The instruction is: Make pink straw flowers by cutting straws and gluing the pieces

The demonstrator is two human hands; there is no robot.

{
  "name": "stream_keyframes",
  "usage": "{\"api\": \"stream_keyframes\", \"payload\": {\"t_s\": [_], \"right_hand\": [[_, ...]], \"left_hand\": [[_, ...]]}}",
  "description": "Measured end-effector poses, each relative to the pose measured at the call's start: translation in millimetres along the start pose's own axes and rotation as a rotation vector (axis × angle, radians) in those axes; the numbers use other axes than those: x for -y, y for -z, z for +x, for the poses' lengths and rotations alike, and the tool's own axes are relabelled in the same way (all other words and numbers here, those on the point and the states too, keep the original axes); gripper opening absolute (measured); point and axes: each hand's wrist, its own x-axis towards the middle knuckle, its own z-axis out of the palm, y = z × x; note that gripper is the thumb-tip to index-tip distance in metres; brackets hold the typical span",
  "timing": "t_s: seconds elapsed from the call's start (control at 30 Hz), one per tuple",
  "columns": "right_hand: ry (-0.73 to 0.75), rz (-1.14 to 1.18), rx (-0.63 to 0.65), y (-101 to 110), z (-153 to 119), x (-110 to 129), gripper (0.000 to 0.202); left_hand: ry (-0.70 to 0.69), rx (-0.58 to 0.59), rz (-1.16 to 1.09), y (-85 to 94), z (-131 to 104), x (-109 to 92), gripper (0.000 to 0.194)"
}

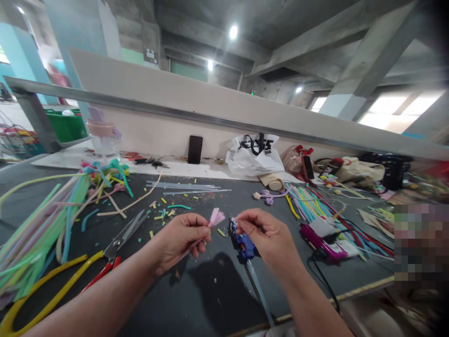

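Fingers of our left hand (185, 238) pinch pink strip (216, 217), frayed end up, above middle of bench (171, 306). Our right hand (268, 231) — fingertips drawn together at blue glue gun (247, 247); we cannot tell if they grip anything. Beyond: scattered clippings (163, 200). Left: scissors (112, 249), strip bundle (68, 215). Right — purple power strip (324, 245).

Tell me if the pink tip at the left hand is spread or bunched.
Spread: the pink tip fans outward, wider than where the left hand pinches it.
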Motion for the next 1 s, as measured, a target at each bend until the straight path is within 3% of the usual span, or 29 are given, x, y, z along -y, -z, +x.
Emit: {"api": "stream_keyframes", "payload": {"t_s": [0.13, 0.23, 0.33, 0.5, 0.6, 0.7, 0.77, 0.87, 1.0], "right_hand": [[0.055, -0.160, 0.166, -14, -2, -11, 0.011], [0.186, -0.211, 0.328, -26, -7, -17, 0.021], [0.247, -0.281, 0.351, -23, -5, -21, 0.020], [0.074, -0.525, 0.250, 21, 4, -33, 0.041], [-0.056, -0.700, 0.410, 39, -1, -45, 0.063], [-0.122, -0.815, 0.528, 36, -10, -56, 0.079], [-0.157, -0.884, 0.467, 28, -14, -64, 0.080], [-0.208, -0.913, 0.349, 19, -12, -71, 0.065], [-0.174, -0.747, 0.230, 24, -4, -69, 0.048]], "left_hand": [[-0.081, -0.088, -0.030, 5.8, 4, -2, 0.016], [-0.064, -0.121, -0.034, 6.7, 4, -3, 0.017], [-0.037, -0.119, -0.014, 5.8, 3, -3, 0.018], [-0.034, -0.090, -0.018, 7.9, 4, -2, 0.017], [-0.033, -0.054, -0.025, 10.1, 6, 0, 0.016], [-0.028, -0.037, -0.033, 10.9, 7, 1, 0.016], [-0.023, -0.030, -0.035, 10.5, 7, 1, 0.017], [-0.017, -0.028, -0.044, 9.4, 7, 1, 0.018], [-0.021, -0.027, -0.048, 8.5, 6, 1, 0.019]]}}
